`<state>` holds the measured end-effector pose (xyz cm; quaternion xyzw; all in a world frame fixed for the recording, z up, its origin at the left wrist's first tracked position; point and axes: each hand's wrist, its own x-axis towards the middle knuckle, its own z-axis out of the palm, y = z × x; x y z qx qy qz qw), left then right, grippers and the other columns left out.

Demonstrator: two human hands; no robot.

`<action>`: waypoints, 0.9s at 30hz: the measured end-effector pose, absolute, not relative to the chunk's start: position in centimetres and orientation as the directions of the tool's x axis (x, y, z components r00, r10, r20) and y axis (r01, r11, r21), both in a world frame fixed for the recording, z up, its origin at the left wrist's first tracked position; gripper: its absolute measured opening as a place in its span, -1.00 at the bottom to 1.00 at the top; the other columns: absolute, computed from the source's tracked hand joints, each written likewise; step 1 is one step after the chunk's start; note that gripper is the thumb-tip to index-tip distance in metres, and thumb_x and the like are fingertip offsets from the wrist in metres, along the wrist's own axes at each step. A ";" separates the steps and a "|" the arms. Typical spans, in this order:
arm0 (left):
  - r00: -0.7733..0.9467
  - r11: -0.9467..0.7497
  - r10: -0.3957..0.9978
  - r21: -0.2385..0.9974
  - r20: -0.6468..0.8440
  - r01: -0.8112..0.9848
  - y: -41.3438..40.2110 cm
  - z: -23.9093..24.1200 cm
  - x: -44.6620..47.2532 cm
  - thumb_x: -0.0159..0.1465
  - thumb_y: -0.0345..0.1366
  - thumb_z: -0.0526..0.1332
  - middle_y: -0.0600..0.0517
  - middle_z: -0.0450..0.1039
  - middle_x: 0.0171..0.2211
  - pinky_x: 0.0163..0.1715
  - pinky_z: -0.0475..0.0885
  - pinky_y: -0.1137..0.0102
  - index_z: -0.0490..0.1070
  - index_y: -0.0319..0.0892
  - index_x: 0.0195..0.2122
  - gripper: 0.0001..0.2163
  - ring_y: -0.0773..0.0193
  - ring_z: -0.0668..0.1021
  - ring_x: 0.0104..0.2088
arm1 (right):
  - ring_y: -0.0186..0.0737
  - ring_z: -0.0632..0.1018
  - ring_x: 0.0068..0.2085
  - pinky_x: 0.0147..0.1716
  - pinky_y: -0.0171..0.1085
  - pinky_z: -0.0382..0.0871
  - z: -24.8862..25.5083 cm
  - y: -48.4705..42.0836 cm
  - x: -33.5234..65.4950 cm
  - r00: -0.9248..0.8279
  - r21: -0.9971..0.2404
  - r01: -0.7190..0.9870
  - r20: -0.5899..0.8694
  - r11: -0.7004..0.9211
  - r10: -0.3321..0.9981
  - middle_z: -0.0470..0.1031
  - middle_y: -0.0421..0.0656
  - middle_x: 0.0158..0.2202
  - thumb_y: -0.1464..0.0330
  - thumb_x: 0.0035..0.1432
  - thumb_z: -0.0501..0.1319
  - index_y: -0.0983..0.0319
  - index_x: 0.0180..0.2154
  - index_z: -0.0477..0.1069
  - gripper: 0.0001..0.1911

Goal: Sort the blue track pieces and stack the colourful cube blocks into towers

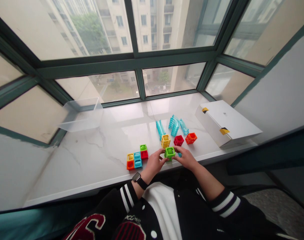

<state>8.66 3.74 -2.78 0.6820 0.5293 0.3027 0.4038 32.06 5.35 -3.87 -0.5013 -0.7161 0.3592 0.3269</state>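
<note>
My left hand (155, 164) and my right hand (186, 158) both pinch a green hollow cube block (169, 152) between their fingertips, just above the marble window sill (97, 156). A bit of a blue piece peeks out under my right fingers. Left of my hands lies a joined cluster of cube blocks (137, 156) in yellow, orange, blue, green and red. Behind the green cube stand a yellow cube (165, 140), a red cube (178, 140) and an orange cube (191, 138). Further back lie three translucent blue ribbed tube pieces (174, 125).
A white cardboard box (225, 123) lies at the right end of the sill. A clear plastic tub (81, 114) stands at the back left against the window frame. Windows close the far side; the sill's front edge runs just under my wrists.
</note>
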 end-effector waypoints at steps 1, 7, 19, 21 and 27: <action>0.253 -0.111 0.967 0.869 -0.018 0.483 3.7 -2.7 8.7 0.26 -0.30 0.39 -0.04 0.64 0.10 -0.12 0.61 0.25 0.49 -0.03 0.18 -0.56 0.20 0.68 -0.28 | -0.02 0.67 -0.01 0.06 -0.03 0.55 -4.0 5.4 32.1 -0.284 -0.844 0.480 0.107 0.238 0.953 0.65 -0.07 0.04 0.32 0.13 0.39 0.13 0.13 0.52 -0.50; 0.263 -0.104 0.964 0.864 -0.034 0.493 3.5 -2.5 8.6 0.25 -0.28 0.41 -0.02 0.64 0.08 -0.10 0.62 0.25 0.49 0.00 0.16 -0.57 0.17 0.71 -0.23 | 0.00 0.67 0.00 0.06 -0.03 0.55 -4.1 5.4 32.3 -0.287 -0.840 0.489 0.099 0.235 0.953 0.65 -0.07 0.04 0.28 0.15 0.39 0.13 0.14 0.50 -0.51; -0.035 -0.025 0.998 0.877 0.048 0.479 3.1 0.3 -2.5 0.35 -0.04 0.27 -0.05 0.67 -0.02 -0.13 0.64 0.26 0.55 -0.08 0.02 -0.68 0.16 0.69 -0.17 | 0.02 0.66 0.02 0.11 0.03 0.52 -3.8 5.6 32.6 -0.309 -0.799 0.544 0.094 0.257 0.946 0.65 -0.04 0.05 0.27 0.14 0.41 0.15 0.13 0.51 -0.50; -0.102 0.005 0.993 0.848 0.058 0.531 2.6 0.2 -5.1 0.34 0.00 0.27 -0.06 0.66 0.00 -0.07 0.63 0.21 0.55 -0.09 0.02 -0.65 0.13 0.69 -0.12 | 0.03 0.66 0.02 0.10 0.05 0.53 -3.7 5.6 32.6 -0.305 -0.798 0.548 0.091 0.253 0.948 0.65 -0.03 0.04 0.26 0.13 0.41 0.16 0.13 0.51 -0.49; -0.061 -0.049 0.990 0.715 0.126 0.697 0.4 -2.5 -10.4 0.34 -0.01 0.26 -0.08 0.56 0.14 0.22 0.49 0.05 0.52 -0.06 0.11 -0.61 0.02 0.58 0.16 | 0.02 0.66 0.03 0.11 0.03 0.56 -2.6 5.3 32.8 -0.287 -0.828 0.498 0.121 0.256 0.950 0.59 0.01 0.14 0.22 0.09 0.45 0.16 0.24 0.42 -0.32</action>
